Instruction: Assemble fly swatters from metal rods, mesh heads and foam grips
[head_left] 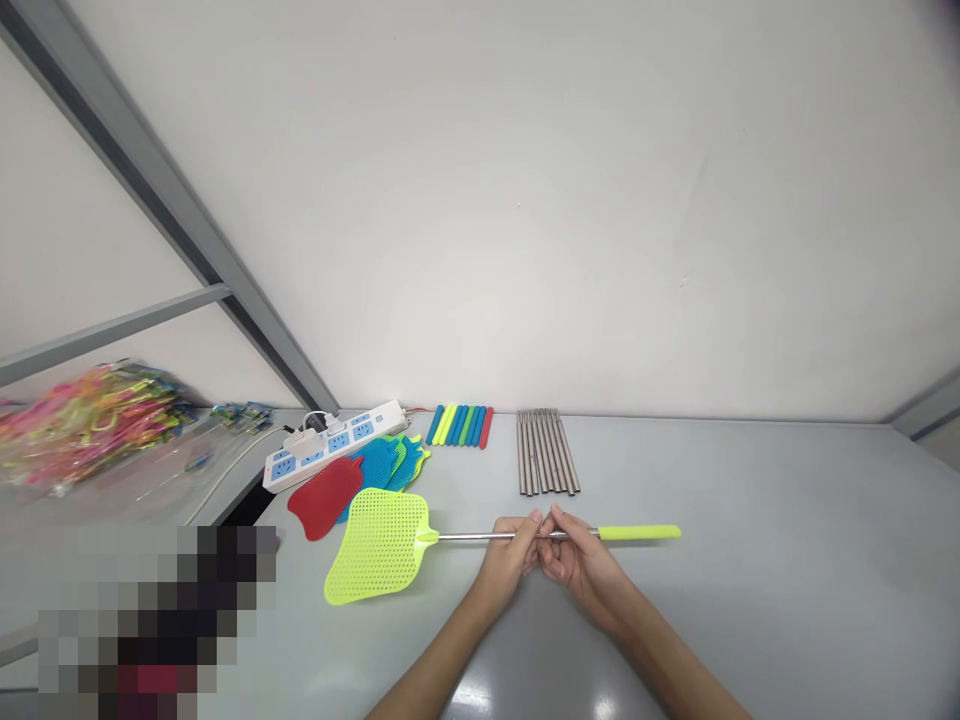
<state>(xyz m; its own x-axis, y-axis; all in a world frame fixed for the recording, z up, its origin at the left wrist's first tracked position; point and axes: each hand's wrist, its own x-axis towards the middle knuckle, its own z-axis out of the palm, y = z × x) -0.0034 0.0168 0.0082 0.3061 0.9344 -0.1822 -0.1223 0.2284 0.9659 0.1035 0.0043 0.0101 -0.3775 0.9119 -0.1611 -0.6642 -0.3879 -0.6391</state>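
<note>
While left grip [507,558] and right grip [583,564] pinch its silver metal rod [463,537], lime-green perforated plastic flyswatter [381,545] lies crosswise above grey table [780,560].
Mid-length hold probably balances both ends.

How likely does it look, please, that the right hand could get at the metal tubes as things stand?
Probably yes: the metal tubes lie just beyond the right hand with nothing visible blocking, though it would likely need to release the yellow-green swatter first.
</note>
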